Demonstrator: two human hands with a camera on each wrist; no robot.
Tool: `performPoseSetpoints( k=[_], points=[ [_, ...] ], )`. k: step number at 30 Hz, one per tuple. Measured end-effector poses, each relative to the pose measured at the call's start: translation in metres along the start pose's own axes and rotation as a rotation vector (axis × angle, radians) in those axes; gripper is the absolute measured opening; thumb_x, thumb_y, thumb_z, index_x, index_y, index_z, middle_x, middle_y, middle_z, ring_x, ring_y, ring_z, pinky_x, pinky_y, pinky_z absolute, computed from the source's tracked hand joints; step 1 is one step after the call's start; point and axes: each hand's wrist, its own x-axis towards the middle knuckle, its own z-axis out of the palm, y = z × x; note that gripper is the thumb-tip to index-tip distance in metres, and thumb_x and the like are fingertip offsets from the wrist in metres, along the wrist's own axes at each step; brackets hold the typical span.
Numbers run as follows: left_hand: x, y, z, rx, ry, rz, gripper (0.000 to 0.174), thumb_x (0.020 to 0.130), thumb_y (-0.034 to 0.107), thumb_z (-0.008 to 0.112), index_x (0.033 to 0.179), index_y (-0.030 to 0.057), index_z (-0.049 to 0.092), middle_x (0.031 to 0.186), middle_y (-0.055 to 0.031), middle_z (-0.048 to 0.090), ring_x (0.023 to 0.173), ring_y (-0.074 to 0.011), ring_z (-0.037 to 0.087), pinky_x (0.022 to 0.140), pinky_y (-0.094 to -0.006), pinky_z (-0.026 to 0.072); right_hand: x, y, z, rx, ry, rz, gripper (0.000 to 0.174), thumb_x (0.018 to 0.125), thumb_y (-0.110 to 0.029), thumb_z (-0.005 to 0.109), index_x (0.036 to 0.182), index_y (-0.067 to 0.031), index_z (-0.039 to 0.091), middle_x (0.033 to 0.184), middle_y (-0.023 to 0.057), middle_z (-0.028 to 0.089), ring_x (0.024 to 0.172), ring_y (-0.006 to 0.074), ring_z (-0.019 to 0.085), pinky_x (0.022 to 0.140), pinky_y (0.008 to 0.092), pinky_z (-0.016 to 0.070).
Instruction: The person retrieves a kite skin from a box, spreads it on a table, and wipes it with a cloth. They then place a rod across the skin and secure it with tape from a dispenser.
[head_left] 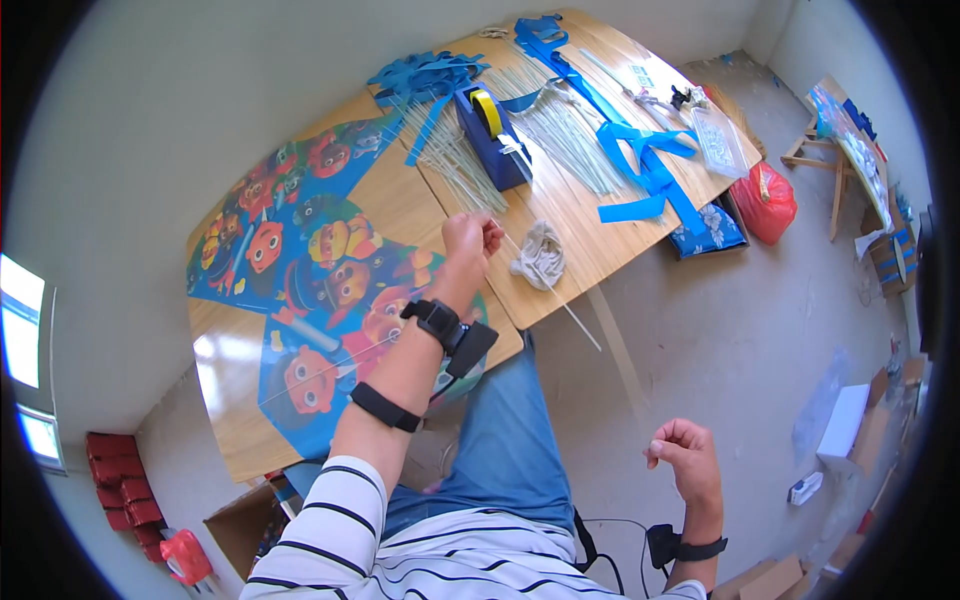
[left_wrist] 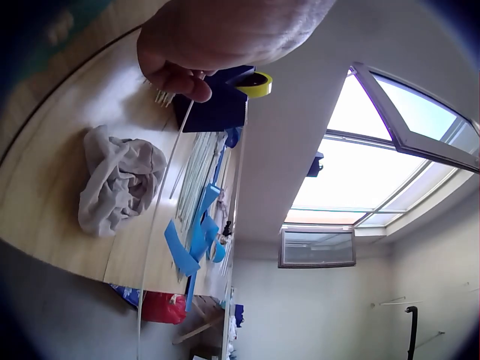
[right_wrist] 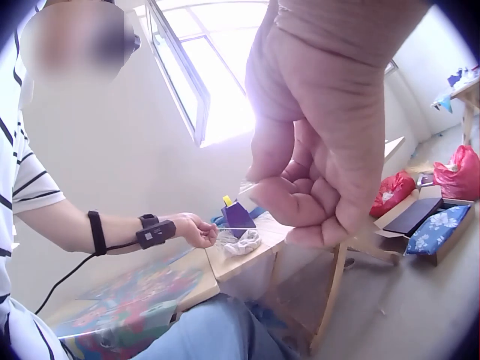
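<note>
The left hand [head_left: 466, 245] pinches a thin white rod [head_left: 575, 320], which slants toward 5 o'clock, past the crumpled cloth [head_left: 540, 258] and beyond the edge of the surface [head_left: 600, 255]. The right hand [head_left: 688, 458], between 4 and 5 o'clock from the left, has curled fingers; whether they hold anything, I cannot tell. A slackening pinch could drop the rod; a sideways sweep might snag the cloth at 3 o'clock.

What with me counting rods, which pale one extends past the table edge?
The rod held in the left hand; the other rods lie on the table near the tape dispenser.
</note>
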Motion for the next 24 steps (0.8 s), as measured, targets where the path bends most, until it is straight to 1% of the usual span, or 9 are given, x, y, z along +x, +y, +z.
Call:
performPoseSetpoints(
  k=[4, 5, 8, 11, 16, 17, 20, 23, 24],
  points=[
    [0.035, 0.018, 0.010, 0.017, 0.021, 0.054, 0.018, 0.090, 0.005, 0.057, 0.072, 0.0040, 0.058, 0.063, -0.0068, 0.061, 0.050, -0.0146, 0.062, 0.043, -0.0255, 0.0467, -0.008, -0.013, -0.001, 0.026, 0.031, -0.036, 0.004, 0.079, -0.002, 0.065, 0.079, -0.0005, 0.061, 0.069, 0.0081, 0.064, 0.060, 0.0156, 0.062, 0.065, 0.0294, 0.0528],
    [0.037, 0.026, 0.017, 0.016, 0.063, 0.072, 0.017, 0.089, 0.004, 0.057, 0.072, 0.0029, 0.058, 0.063, -0.0083, 0.061, 0.050, -0.0160, 0.062, 0.041, -0.0265, 0.0459, -0.010, -0.016, -0.002, 0.032, 0.031, -0.042, 0.004, 0.078, -0.002, 0.065, 0.079, -0.0005, 0.061, 0.069, 0.0083, 0.064, 0.060, 0.0155, 0.062, 0.065, 0.0295, 0.0528],
    [0.052, 0.048, 0.024, 0.041, 0.139, 0.086, 0.017, 0.088, 0.003, 0.056, 0.071, 0.0025, 0.058, 0.063, -0.0087, 0.061, 0.049, -0.0166, 0.063, 0.039, -0.0268, 0.0448, -0.011, -0.021, -0.005, 0.047, 0.019, -0.024, 0.005, 0.079, -0.002, 0.065, 0.081, 0.0014, 0.062, 0.071, 0.0090, 0.065, 0.062, 0.0157, 0.062, 0.065, 0.0290, 0.0515],
    [0.079, 0.067, 0.014, 0.091, 0.117, 0.136, 0.016, 0.088, 0.001, 0.056, 0.071, 0.0005, 0.057, 0.062, -0.0094, 0.060, 0.047, -0.0177, 0.062, 0.038, -0.0278, 0.0429, -0.008, -0.019, -0.007, 0.063, 0.018, 0.007, 0.006, 0.079, -0.002, 0.066, 0.081, 0.0025, 0.062, 0.073, 0.0098, 0.065, 0.064, 0.0163, 0.062, 0.065, 0.0292, 0.0511],
    [0.123, 0.087, -0.001, 0.185, 0.208, 0.195, 0.015, 0.087, -0.001, 0.054, 0.072, -0.0028, 0.057, 0.061, -0.0114, 0.060, 0.047, -0.0198, 0.062, 0.036, -0.0291, 0.0401, -0.003, -0.012, -0.013, 0.090, 0.027, 0.049, 0.007, 0.078, -0.001, 0.067, 0.081, 0.0033, 0.062, 0.072, 0.0105, 0.065, 0.063, 0.0167, 0.062, 0.065, 0.0305, 0.0520],
    [0.133, 0.089, -0.004, 0.202, 0.229, 0.207, 0.015, 0.086, -0.002, 0.054, 0.072, -0.0032, 0.056, 0.061, -0.0119, 0.060, 0.048, -0.0202, 0.062, 0.035, -0.0293, 0.0397, -0.002, -0.011, -0.014, 0.098, 0.023, 0.054, 0.007, 0.078, 0.000, 0.067, 0.081, 0.0036, 0.063, 0.072, 0.0105, 0.066, 0.063, 0.0168, 0.063, 0.066, 0.0302, 0.0521],
    [0.154, 0.092, -0.011, 0.214, 0.234, 0.205, 0.012, 0.086, -0.001, 0.055, 0.074, -0.0031, 0.058, 0.062, -0.0133, 0.061, 0.048, -0.0207, 0.063, 0.035, -0.0299, 0.0401, 0.000, -0.015, -0.009, 0.041, 0.047, 0.037, 0.005, 0.075, -0.001, 0.064, 0.077, 0.0018, 0.062, 0.065, 0.0097, 0.063, 0.058, 0.0180, 0.061, 0.074, 0.0363, 0.0559],
    [0.165, 0.093, -0.008, 0.271, 0.293, 0.235, 0.010, 0.085, -0.001, 0.056, 0.076, -0.0033, 0.060, 0.062, -0.0140, 0.062, 0.049, -0.0213, 0.064, 0.036, -0.0305, 0.0417, 0.002, -0.013, -0.012, 0.059, 0.022, 0.044, 0.006, 0.075, -0.002, 0.065, 0.077, 0.0023, 0.062, 0.065, 0.0100, 0.063, 0.058, 0.0183, 0.061, 0.075, 0.0370, 0.0561],
    [0.168, 0.096, -0.008, 0.284, 0.280, 0.255, 0.009, 0.084, -0.001, 0.056, 0.077, -0.0033, 0.060, 0.063, -0.0140, 0.062, 0.049, -0.0213, 0.064, 0.036, -0.0304, 0.0424, 0.003, -0.012, -0.012, 0.076, 0.024, 0.043, 0.006, 0.075, -0.002, 0.065, 0.077, 0.0025, 0.062, 0.065, 0.0101, 0.063, 0.058, 0.0184, 0.061, 0.075, 0.0371, 0.0561]
  ],
)
